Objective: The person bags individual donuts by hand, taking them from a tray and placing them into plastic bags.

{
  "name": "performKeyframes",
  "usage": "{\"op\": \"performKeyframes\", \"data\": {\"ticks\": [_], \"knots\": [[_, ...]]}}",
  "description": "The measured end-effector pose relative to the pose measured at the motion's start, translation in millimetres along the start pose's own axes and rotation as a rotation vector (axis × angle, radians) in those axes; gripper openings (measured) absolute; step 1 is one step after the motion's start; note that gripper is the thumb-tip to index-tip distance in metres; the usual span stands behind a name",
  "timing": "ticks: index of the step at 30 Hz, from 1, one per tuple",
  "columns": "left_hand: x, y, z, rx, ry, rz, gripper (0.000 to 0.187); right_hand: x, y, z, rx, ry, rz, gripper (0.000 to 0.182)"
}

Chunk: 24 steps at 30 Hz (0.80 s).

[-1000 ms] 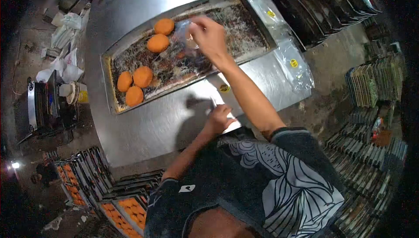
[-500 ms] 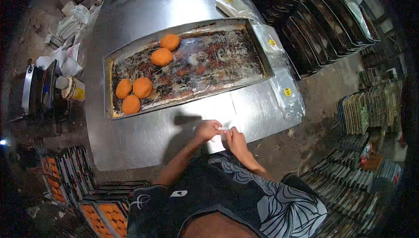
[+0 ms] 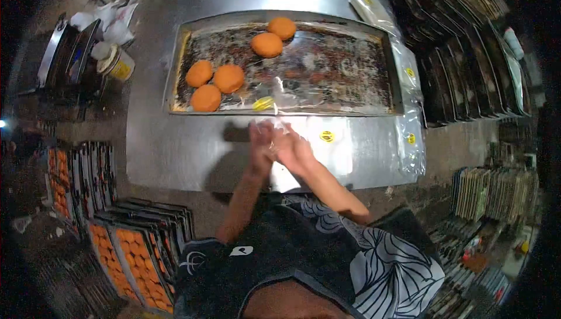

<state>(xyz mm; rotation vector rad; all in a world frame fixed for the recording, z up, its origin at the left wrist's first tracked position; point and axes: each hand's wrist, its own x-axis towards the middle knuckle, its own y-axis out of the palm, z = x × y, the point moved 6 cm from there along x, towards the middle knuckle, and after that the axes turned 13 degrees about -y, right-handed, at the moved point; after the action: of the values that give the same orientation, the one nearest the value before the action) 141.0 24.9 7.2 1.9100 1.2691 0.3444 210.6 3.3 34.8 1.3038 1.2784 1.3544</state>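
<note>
Left hand [image 3: 260, 145] and right hand [image 3: 292, 148] have moved toward the tray [image 3: 176, 73], grips unclear; I'd spread the clear bag [image 3: 263, 104] gently.

Both hands close together ahead of the torso. Left hand [image 3: 261, 148]: fingers point forward, away from the body; blurred and shaded, exact finger curl unreadable. Right hand [image 3: 290, 148]: just beside the left fingers, its own fingers extended forward and loosely opened; tips blurred. Contact between the two sets of fingers: cannot be determined. Left wrist [image 3: 255, 173] behind the left fingers, nearly in line with them. Right wrist [image 3: 310, 169] behind and to the right of the right fingers. Forearms bare: left forearm [image 3: 239, 205] and right forearm [image 3: 335, 190] converge toward the fingers, the right at the stronger slant.
</note>
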Motion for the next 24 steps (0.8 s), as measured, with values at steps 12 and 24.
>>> {"op": "performKeyframes", "data": {"ticks": [12, 24], "knots": [[-69.5, -135.8, -151.1, -0.550, 0.164, -0.522, 0.033, 288.1, -64.6, -106.7, -2.731, -0.048, 1.221, 0.052], [-32.1, -125.9, -162.8, -0.677, 0.209, -0.314, 0.026, 149.9, 34.7, 43.7, -2.371, -0.398, 0.285, 0.072]]}}
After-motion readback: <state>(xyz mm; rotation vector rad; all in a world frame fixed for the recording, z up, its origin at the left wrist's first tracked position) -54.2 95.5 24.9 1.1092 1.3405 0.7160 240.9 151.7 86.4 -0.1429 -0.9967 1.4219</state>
